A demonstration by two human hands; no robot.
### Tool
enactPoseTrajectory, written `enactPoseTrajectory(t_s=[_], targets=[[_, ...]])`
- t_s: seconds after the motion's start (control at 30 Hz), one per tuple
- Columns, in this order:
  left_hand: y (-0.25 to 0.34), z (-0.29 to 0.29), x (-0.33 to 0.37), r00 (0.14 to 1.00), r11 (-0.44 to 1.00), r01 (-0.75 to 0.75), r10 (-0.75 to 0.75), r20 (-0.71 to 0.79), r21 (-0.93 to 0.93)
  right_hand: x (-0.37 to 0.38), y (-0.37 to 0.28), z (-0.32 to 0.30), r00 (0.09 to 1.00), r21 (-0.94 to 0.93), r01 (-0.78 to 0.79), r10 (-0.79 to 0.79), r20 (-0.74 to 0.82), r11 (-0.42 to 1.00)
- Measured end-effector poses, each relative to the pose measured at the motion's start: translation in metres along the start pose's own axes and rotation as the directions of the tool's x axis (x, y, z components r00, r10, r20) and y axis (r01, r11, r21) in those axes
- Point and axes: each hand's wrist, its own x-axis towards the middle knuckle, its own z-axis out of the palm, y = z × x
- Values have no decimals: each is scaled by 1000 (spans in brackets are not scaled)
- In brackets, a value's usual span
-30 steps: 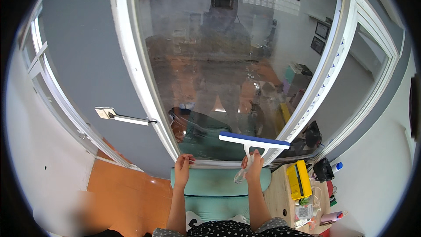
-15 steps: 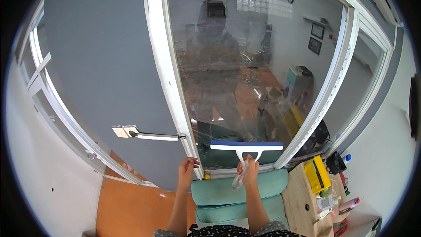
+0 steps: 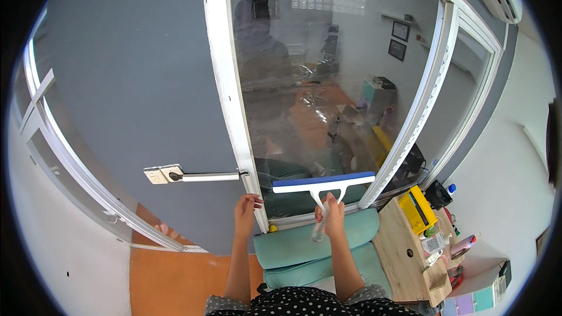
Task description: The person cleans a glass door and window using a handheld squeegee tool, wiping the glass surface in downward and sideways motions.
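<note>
Tall, reflective glass [image 3: 304, 70] is standing ahead. Before its lower part, a blue-edged squeegee [image 3: 324, 186] is extending crosswise, contact unclear; the right hand [image 3: 333, 217] is gripping its handle [image 3: 318, 234]. The left hand [image 3: 247, 205], fingers loosely bent, is seemingly holding nothing beside the white frame [image 3: 227, 93]. Green seating [image 3: 287, 251] is lying below. Swinging too far rightward could be knocking the squeegee's end against the right upright [image 3: 422, 111].
</note>
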Motion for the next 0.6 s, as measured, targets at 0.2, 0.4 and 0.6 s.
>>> enactPoseTrajectory(t_s=[0.2,0.4,0.6], targets=[[-17,14,4,996,1000,29,-29,84,7,-8,-11,-31,981,37,106,-98,-168,994],[-19,39,10,982,997,79,-82,171,23,-18,-25,-69,971,76,105,-86,-221,992],[-21,66,2,923,994,106,-93,373,-15,-31,-23,-91,963,42,77,-64,-263,996]])
